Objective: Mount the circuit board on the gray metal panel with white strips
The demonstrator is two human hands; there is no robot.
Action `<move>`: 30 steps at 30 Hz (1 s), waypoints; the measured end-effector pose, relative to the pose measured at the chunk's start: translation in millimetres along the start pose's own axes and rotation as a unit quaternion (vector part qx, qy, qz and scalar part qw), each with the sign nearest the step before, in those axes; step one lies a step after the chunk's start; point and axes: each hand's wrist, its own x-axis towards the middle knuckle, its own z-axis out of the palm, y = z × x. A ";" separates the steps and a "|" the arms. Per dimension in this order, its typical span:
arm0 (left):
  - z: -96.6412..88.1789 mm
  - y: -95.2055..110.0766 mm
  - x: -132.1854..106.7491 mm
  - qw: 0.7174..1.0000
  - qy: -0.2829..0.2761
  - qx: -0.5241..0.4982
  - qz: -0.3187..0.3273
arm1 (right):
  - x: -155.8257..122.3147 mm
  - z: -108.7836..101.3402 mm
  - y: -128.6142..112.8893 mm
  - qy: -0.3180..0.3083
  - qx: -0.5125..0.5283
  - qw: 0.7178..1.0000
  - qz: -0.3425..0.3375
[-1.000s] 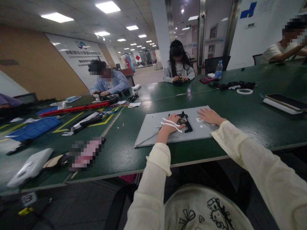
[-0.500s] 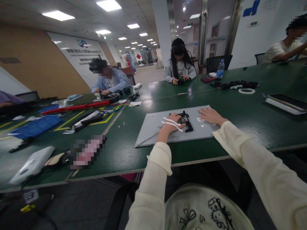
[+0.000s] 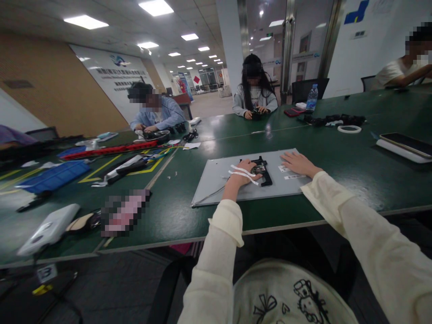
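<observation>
A flat grey panel lies on the green table in front of me, with a cable along its left side. My left hand rests on the panel, fingers stretched and thumb apart, at the left edge of a black bracket-like part with a small circuit board. Narrow white strips lie across the back of this hand. Under its fingers, details are hidden. My right hand lies flat with spread fingers on the panel's right side, beside white printed labels. It holds nothing.
To the left are a blue tray, a white device and a pink item, partly pixelated. At right lie a phone, a tape roll and a bottle. Other people sit around the table.
The view has shifted very slightly, so everything sits a little further right. Both hands keep their places on the panel.
</observation>
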 end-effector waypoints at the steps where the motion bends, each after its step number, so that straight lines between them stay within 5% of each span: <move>1: -0.6 0.3 0.2 1.000 -0.005 0.000 -0.002 | 0.0 0.0 0.0 0.000 0.000 1.000 0.000; 30: -6.0 -2.0 -2.8 0.999 -0.019 -0.022 -0.029 | 4.1 5.1 -3.7 0.009 0.001 1.000 -0.019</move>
